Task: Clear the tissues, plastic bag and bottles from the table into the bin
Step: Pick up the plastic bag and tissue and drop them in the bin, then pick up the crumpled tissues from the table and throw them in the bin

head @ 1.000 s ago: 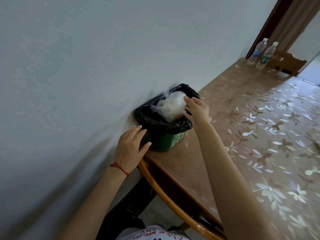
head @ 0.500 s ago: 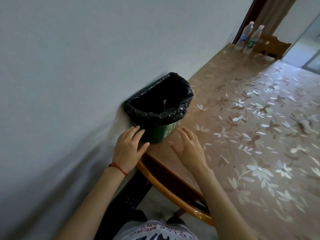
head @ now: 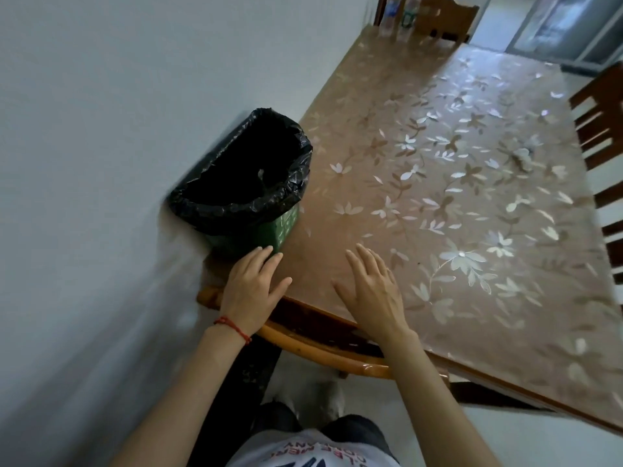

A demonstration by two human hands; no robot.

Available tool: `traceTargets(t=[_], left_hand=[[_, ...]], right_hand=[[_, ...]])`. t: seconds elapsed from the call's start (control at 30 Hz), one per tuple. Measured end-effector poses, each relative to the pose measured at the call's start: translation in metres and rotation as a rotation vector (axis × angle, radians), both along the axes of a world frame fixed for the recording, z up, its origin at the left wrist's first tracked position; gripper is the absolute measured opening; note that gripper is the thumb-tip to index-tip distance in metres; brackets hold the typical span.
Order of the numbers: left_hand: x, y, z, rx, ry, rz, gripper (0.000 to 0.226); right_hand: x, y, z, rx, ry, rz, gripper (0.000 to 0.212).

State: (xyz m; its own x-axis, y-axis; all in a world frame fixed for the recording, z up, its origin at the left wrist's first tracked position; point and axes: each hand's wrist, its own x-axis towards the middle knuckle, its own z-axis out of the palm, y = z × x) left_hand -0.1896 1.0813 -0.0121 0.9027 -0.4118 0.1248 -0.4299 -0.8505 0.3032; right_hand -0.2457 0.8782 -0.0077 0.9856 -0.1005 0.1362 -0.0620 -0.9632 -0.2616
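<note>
- While both hands lie flat at the near corner of the floral-patterned brown tabletop (head: 438, 183), neither holds anything.
- The left hand (head: 251, 289), with a red string bracelet (head: 232, 326) at its wrist, has its fingers (head: 261, 256) straight and together, their tips touching the lower wall of the green plastic bin (head: 286, 227).
- The right hand (head: 371, 291) is spread palm-down over the tabletop, its fingers extended and slightly apart, just beside the left hand at 3 o'clock.
- The bin, lined with a black plastic bag (head: 242, 203) folded over its rim, stands on the tabletop against the pale wall (head: 135, 96), at 12 o'clock from the left hand; its inside is too dark to make out the contents.
- Two clear plastic bottles (head: 399, 11) stand together at the far end of the tabletop, at 1 o'clock from the bin and well apart from it, partly cut off by the top edge.
- A small crumpled whitish scrap (head: 522, 158) lies on the tabletop at 2 o'clock from the right hand, near the dark wooden chair (head: 600, 129); too blurred to tell what it is.
</note>
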Motion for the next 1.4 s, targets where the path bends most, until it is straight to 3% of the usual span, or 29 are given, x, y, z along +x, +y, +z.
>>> traceTargets(t=[0.6,0.73,0.97,1.1,1.4], left_hand=[[-0.056,-0.224,0.0,0.013,-0.089,-0.631,0.041],[-0.089,-0.279,0.001,0.03,-0.082,-0.828,0.05],[-0.158,-0.367,-0.008,-0.019,-0.115,-1.132,0.064],[-0.202,-0.405,-0.011,-0.005,-0.081,-1.298,0.05],[-0.278,-0.453,-0.014,0.036,-0.073,-1.567,0.052]], right_hand=[[-0.163,-0.153,-0.003,0.052,0.017,-0.641,0.062],[-0.218,-0.176,-0.006,0.05,-0.012,-0.825,0.061],[-0.317,-0.192,-0.018,0.099,0.004,-1.188,0.061],[-0.365,-0.189,-0.025,0.138,0.016,-1.363,0.062],[-0.431,-0.177,-0.029,0.187,0.003,-1.655,0.065]])
